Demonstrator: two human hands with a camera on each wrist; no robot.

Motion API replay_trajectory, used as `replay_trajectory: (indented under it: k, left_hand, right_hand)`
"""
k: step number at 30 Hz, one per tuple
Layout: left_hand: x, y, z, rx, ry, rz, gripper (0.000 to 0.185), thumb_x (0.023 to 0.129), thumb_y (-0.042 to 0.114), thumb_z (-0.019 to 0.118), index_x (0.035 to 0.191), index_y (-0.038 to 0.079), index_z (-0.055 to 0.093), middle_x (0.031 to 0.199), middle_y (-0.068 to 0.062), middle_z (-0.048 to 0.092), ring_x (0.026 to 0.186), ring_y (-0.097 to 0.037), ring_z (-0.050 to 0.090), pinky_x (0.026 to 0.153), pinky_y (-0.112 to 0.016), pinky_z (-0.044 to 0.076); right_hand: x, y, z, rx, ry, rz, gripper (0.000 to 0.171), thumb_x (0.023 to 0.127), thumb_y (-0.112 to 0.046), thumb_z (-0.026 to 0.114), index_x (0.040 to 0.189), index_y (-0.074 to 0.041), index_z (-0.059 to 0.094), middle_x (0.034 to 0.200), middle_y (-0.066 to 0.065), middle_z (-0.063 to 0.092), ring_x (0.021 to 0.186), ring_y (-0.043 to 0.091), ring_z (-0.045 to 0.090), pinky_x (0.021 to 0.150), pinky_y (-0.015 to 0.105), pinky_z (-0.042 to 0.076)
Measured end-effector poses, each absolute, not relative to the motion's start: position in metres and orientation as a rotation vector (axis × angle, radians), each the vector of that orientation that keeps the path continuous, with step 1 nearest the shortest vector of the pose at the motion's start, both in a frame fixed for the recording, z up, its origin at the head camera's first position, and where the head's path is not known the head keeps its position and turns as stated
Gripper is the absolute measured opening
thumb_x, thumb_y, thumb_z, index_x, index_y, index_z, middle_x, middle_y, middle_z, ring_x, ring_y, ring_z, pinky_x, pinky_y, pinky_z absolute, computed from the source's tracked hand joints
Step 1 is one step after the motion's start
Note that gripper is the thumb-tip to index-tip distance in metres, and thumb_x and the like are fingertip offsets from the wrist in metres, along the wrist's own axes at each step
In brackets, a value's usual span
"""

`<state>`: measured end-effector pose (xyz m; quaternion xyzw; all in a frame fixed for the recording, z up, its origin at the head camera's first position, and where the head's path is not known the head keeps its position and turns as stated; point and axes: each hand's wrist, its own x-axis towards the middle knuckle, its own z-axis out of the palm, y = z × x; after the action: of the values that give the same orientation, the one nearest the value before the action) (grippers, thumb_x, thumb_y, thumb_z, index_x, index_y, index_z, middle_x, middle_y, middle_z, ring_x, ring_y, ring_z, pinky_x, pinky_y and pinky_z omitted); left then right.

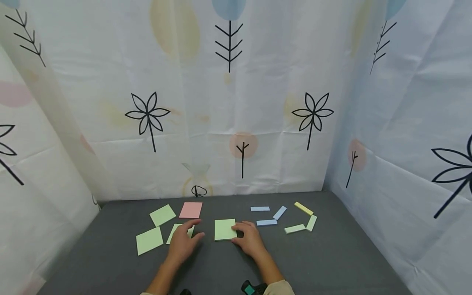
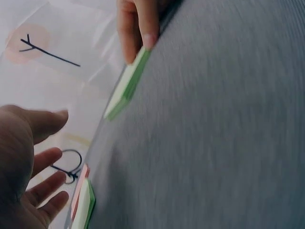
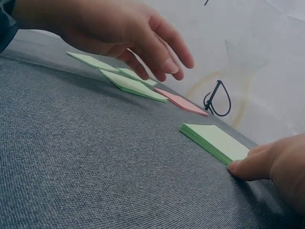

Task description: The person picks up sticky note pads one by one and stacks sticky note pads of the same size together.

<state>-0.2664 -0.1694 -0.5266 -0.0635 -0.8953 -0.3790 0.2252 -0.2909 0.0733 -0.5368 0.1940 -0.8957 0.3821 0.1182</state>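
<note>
Four green square pads: one [image 1: 225, 229] touching the right hand [image 1: 250, 241], one [image 1: 179, 232] under the left hand [image 1: 183, 242], two [image 1: 149, 240] left of it. One pink pad [image 1: 191, 210] beyond the left hand. Six small strips [image 1: 267, 222] right of the right hand: three blue, two green, one yellow.

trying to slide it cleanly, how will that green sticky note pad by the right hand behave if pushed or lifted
The green pad is a low, flat stack, so it probably slides rather than tips, though the grey fabric surface may drag. The right hand touches only its edge; it looks light, and loose top sheets might flex.
</note>
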Motion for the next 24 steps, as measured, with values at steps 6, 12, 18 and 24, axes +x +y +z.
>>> replay_trajectory:
  k: [6,12,18,24]
  left_hand:
    - [-0.268,-0.191,-0.531,-0.329,-2.509,-0.808,0.053,0.070,0.017,0.087,0.119,0.009,0.068,0.121,-0.011,0.065,0.114,-0.037,0.055,0.097,-0.057,0.038]
    - [-0.264,-0.211,-0.532,-0.331,-2.649,-0.635,0.066,0.068,0.037,0.087,0.125,0.012,0.065,0.135,-0.016,0.054,0.123,-0.041,0.047,0.093,-0.063,0.037]
    - [-0.260,-0.219,-0.530,-0.277,-2.774,-0.566,0.067,0.070,0.046,0.083,0.123,0.010,0.066,0.137,-0.020,0.051,0.124,-0.043,0.046,0.093,-0.064,0.037]
    - [-0.261,-0.222,-0.531,-0.232,-2.793,-0.566,0.043,0.075,0.037,0.082,0.108,0.011,0.072,0.127,-0.019,0.059,0.122,-0.042,0.050,0.099,-0.058,0.037]
  right_hand:
    - [-0.291,0.073,-0.536,0.563,-2.621,1.126,0.036,0.073,-0.008,0.083,0.108,-0.004,0.074,0.118,0.011,0.067,0.119,0.037,0.052,0.096,0.053,0.041]
    - [-0.291,0.073,-0.537,0.566,-2.626,1.131,0.035,0.073,-0.007,0.083,0.107,-0.004,0.074,0.119,0.012,0.067,0.119,0.037,0.051,0.097,0.053,0.041]
    - [-0.294,0.073,-0.537,0.578,-2.613,1.125,0.036,0.072,-0.007,0.084,0.106,-0.005,0.074,0.117,0.012,0.068,0.118,0.037,0.052,0.096,0.052,0.041]
    - [-0.294,0.073,-0.538,0.588,-2.614,1.114,0.036,0.072,-0.008,0.084,0.106,-0.005,0.074,0.117,0.011,0.068,0.117,0.037,0.053,0.096,0.052,0.041]
